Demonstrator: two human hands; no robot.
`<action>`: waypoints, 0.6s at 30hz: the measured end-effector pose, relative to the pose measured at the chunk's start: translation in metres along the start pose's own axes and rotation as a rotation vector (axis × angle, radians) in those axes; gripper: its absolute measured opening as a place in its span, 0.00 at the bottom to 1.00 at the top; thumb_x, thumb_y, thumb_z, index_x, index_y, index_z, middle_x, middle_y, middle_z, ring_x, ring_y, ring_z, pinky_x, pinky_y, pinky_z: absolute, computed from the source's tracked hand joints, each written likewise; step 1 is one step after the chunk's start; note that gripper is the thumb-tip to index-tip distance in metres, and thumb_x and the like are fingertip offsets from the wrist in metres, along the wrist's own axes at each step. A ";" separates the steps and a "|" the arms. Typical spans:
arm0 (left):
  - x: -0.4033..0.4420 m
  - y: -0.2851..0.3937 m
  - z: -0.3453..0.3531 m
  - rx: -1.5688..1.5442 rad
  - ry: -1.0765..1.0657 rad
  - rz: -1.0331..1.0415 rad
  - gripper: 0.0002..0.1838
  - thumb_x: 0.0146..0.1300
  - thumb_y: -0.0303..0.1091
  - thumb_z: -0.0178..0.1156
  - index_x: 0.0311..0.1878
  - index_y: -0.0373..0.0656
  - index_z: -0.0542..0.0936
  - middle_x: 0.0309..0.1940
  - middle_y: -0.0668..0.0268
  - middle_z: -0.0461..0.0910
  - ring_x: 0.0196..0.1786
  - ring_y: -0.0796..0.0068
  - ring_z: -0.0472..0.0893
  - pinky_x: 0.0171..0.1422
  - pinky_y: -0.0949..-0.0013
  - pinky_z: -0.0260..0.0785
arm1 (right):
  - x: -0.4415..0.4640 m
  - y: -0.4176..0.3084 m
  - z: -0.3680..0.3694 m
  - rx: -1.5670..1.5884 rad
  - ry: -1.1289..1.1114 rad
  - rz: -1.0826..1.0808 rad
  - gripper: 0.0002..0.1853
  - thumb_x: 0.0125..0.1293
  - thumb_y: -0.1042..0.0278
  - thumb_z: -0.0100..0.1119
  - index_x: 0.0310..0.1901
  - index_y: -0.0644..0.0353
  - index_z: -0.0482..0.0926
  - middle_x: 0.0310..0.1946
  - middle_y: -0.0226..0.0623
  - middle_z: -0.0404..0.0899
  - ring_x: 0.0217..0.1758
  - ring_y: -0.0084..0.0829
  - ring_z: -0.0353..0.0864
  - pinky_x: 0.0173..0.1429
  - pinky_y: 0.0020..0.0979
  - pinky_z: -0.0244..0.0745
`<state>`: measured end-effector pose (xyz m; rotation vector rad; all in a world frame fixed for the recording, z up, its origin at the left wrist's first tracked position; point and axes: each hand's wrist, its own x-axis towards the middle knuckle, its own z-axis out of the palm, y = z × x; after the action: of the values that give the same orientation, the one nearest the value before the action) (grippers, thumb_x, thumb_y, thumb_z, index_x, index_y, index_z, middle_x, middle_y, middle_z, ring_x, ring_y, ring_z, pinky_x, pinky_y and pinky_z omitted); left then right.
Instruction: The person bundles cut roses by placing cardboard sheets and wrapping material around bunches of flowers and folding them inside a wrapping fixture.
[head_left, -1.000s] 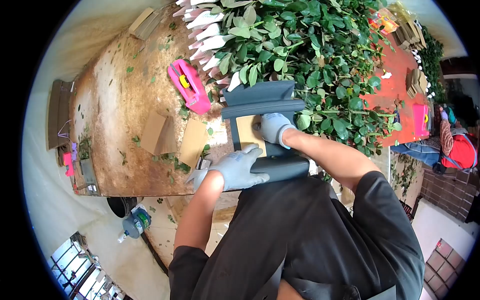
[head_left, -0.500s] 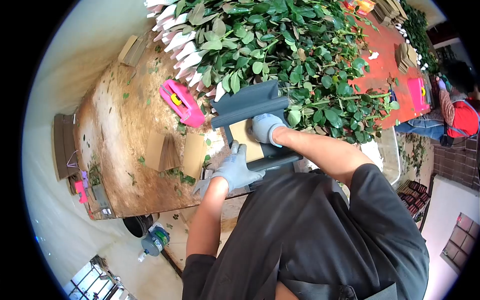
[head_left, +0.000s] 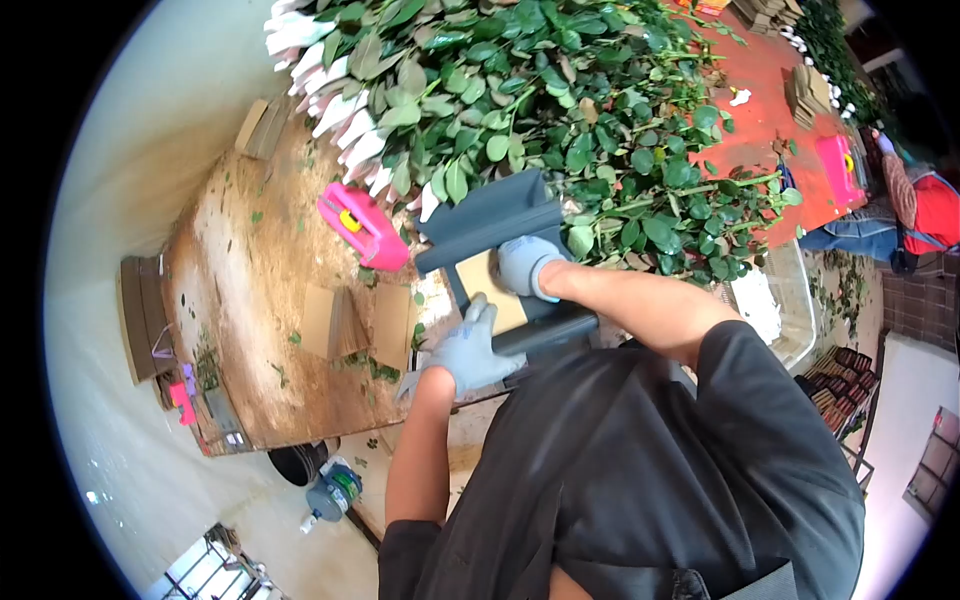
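A tan cardboard sheet (head_left: 488, 285) lies in a dark grey holder (head_left: 490, 225) with a ridged raised back, at the table's front edge. My left hand (head_left: 465, 350), in a grey glove, reaches over the sheet's near left corner with its fingers stretched out flat. At the sheet's right edge is my right hand (head_left: 527, 267), gloved too, with its fingers curled in; what they hold, if anything, is hidden. Behind the holder lies a large pile of leafy green stems (head_left: 560, 110), with white and pink wrappings (head_left: 350, 130) at its left end.
Left of the holder lies a pink tool with a yellow part (head_left: 362, 225). Folded cardboard pieces (head_left: 335, 322) stand nearby on the worn wooden table (head_left: 235, 330). A white crate (head_left: 795, 300) is at the right. Farther right, a person in red (head_left: 930, 215) is beside another pink tool (head_left: 838, 170).
The view has shifted slightly. Both my hands stay at the cardboard sheet with almost no change in position.
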<state>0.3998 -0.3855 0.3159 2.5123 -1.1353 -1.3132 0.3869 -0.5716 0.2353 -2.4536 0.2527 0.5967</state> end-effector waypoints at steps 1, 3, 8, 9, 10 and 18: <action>0.000 -0.001 0.001 0.038 -0.029 0.060 0.54 0.54 0.65 0.67 0.76 0.38 0.65 0.81 0.49 0.56 0.76 0.43 0.66 0.80 0.54 0.59 | -0.002 -0.002 -0.002 -0.002 -0.004 0.015 0.16 0.67 0.61 0.55 0.43 0.62 0.90 0.45 0.53 0.88 0.50 0.50 0.88 0.56 0.45 0.82; 0.002 0.008 -0.005 0.048 -0.136 0.069 0.53 0.56 0.65 0.66 0.77 0.38 0.65 0.81 0.49 0.56 0.77 0.44 0.66 0.80 0.53 0.59 | 0.003 0.001 0.004 -0.036 -0.003 0.012 0.16 0.66 0.63 0.54 0.43 0.61 0.90 0.44 0.53 0.88 0.50 0.49 0.88 0.56 0.45 0.82; 0.014 0.006 -0.003 0.082 -0.157 0.074 0.48 0.58 0.59 0.64 0.73 0.34 0.66 0.78 0.42 0.58 0.71 0.42 0.72 0.75 0.57 0.66 | -0.017 -0.010 0.001 -0.198 0.176 -0.190 0.12 0.58 0.67 0.62 0.39 0.62 0.89 0.37 0.49 0.89 0.43 0.45 0.90 0.46 0.42 0.85; 0.015 0.009 -0.009 0.085 -0.157 0.082 0.48 0.58 0.59 0.64 0.73 0.34 0.66 0.78 0.42 0.58 0.71 0.42 0.72 0.75 0.57 0.66 | -0.028 -0.022 -0.008 -0.174 0.188 -0.294 0.14 0.54 0.66 0.65 0.39 0.65 0.87 0.34 0.50 0.88 0.42 0.48 0.90 0.42 0.42 0.84; 0.014 0.012 -0.015 0.142 -0.200 0.112 0.46 0.59 0.59 0.63 0.73 0.36 0.67 0.78 0.45 0.60 0.70 0.42 0.73 0.75 0.58 0.66 | -0.060 -0.050 -0.053 0.006 0.076 -0.341 0.15 0.59 0.64 0.65 0.46 0.59 0.82 0.37 0.44 0.87 0.42 0.50 0.88 0.44 0.44 0.83; 0.020 -0.005 0.004 0.045 -0.166 0.093 0.45 0.63 0.61 0.60 0.73 0.35 0.67 0.80 0.44 0.55 0.71 0.42 0.72 0.76 0.53 0.65 | -0.180 -0.131 -0.168 0.481 0.478 -1.421 0.10 0.59 0.58 0.64 0.35 0.54 0.79 0.29 0.37 0.77 0.30 0.38 0.81 0.32 0.41 0.76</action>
<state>0.4072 -0.3935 0.2982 2.3851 -1.3101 -1.5108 0.3294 -0.5582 0.5080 -1.6600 -0.9785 -0.5976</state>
